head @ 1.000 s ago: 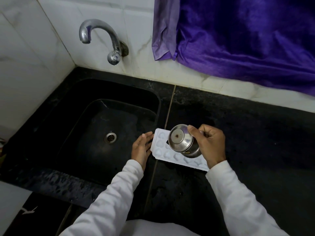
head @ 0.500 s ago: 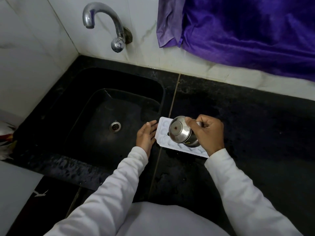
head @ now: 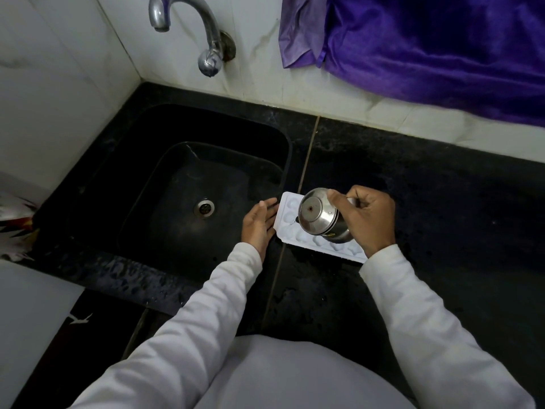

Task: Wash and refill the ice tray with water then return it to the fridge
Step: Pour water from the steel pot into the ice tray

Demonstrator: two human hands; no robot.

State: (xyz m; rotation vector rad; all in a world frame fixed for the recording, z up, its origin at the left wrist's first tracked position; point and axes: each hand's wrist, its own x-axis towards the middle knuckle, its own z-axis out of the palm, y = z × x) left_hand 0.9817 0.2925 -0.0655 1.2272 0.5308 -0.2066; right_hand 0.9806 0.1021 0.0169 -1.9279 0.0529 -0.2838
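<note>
**Ice tray at sink edge: refill step, handling notes**

Ice tray point(head: 287, 215) is seen lying flat on the black counter point(head: 442, 216), its left end just beside the right rim of the sink point(head: 283, 160) and its right end hidden under the right wrist.

A steel cup point(head: 320, 215) is gripped round its body by the right hand point(head: 368, 219) and held tipped above the tray, base towards the camera. No stream of water can be made out.

The left hand point(head: 259, 222) is laid with straight fingers against the tray's left end and holds nothing.

Handling, as judged: thin moulded plastic, light when empty, likely to flex. Once filled it is expected to be heavier, wet and quick to spill. Both short ends should be taken, and the tray kept level.

Against the frames half a second and one second back, hands, cup and tray are found in nearly the same arrangement. Only the view is seen to have shifted, with the tap point(head: 188, 28) now nearer the top edge.
</note>
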